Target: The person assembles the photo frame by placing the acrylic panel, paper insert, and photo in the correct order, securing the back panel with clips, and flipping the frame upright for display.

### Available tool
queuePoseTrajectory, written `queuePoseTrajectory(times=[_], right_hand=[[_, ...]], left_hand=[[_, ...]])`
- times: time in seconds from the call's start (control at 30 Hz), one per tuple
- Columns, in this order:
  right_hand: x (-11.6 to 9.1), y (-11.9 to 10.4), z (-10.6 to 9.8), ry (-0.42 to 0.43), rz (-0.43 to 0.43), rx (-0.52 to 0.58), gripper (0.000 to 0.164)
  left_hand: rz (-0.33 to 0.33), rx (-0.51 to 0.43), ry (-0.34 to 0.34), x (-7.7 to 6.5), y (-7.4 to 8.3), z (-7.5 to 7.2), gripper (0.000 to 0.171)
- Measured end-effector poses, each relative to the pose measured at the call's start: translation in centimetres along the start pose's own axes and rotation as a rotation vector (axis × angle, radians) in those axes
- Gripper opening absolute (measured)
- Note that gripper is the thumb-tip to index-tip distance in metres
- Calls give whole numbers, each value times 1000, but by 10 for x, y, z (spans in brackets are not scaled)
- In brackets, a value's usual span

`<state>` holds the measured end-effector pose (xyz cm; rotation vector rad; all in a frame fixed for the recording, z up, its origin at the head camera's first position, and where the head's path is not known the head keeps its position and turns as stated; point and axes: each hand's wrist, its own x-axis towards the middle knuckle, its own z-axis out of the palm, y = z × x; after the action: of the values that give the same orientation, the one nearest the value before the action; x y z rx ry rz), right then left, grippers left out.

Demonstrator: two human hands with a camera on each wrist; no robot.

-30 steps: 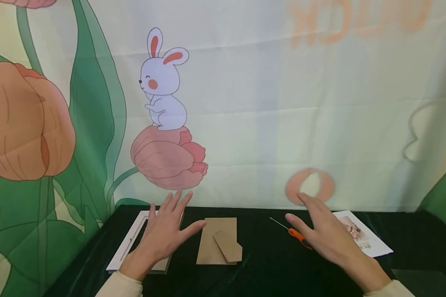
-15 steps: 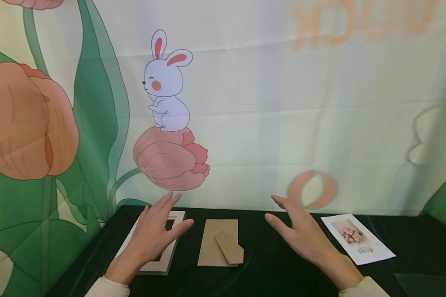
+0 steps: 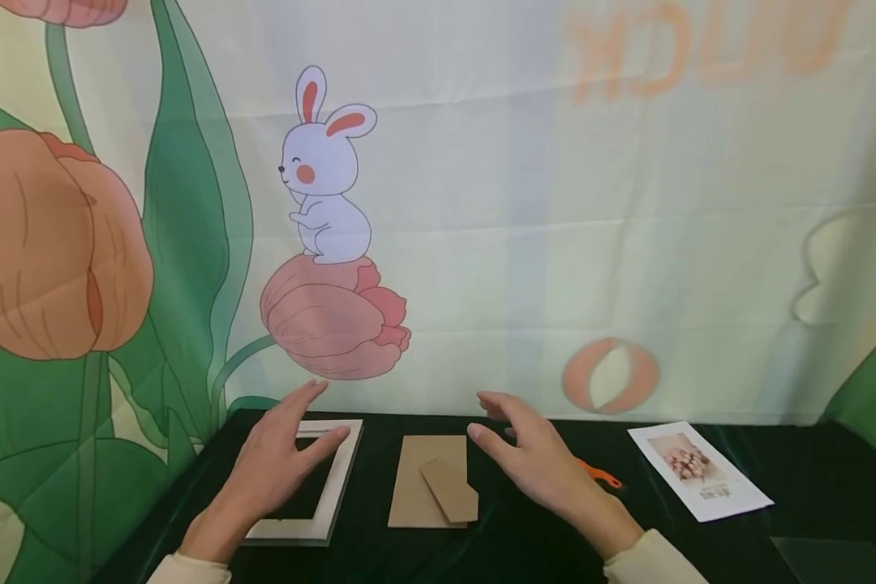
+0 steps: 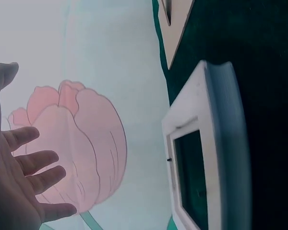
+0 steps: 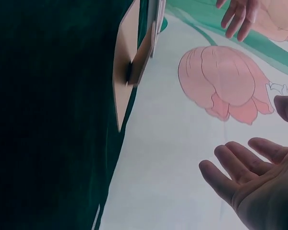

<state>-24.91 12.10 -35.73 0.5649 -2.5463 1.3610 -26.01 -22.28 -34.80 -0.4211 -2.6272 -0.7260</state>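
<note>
My left hand (image 3: 273, 462) hovers over a white picture frame (image 3: 341, 478) at the left of the table, fingers spread and holding nothing. In the left wrist view the frame (image 4: 194, 100) shows its empty opening, apart from the hand (image 4: 19, 182). My right hand (image 3: 536, 462) hangs in the air just right of a brown backing board (image 3: 409, 483), which has a stand leg (image 3: 450, 491) on its face. Its fingers are relaxed and empty in the right wrist view. Behind that hand lies an orange-handled screwdriver (image 3: 602, 473), its shaft hidden.
A white card with a flower picture (image 3: 701, 474) lies at the right of the table. Nearer the front right corner is a dark see-through sheet (image 3: 832, 560). Dark green cloth (image 3: 365, 560) covers the table, and a printed curtain (image 3: 467, 243) hangs close behind it.
Both hands have drifted left through the air, the right one farther, from beside the card to near the board. More of the picture frame shows now. The objects on the table have stayed put.
</note>
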Motion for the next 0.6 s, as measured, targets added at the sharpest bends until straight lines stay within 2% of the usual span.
queuePoseTrajectory(times=[0.17,0.37,0.6], right_hand=[[6,-7,17,-2,31,91,53],[16,-16,33,-36,46,186,51],[27,-25,55,-79,40,354,49]], left_hand=[[-62,-24,-23,-3,-9,-6,82],[-83,-43,-23,-4,-18,-8,79],[-110,-51,-22,-4,-24,-8,78]])
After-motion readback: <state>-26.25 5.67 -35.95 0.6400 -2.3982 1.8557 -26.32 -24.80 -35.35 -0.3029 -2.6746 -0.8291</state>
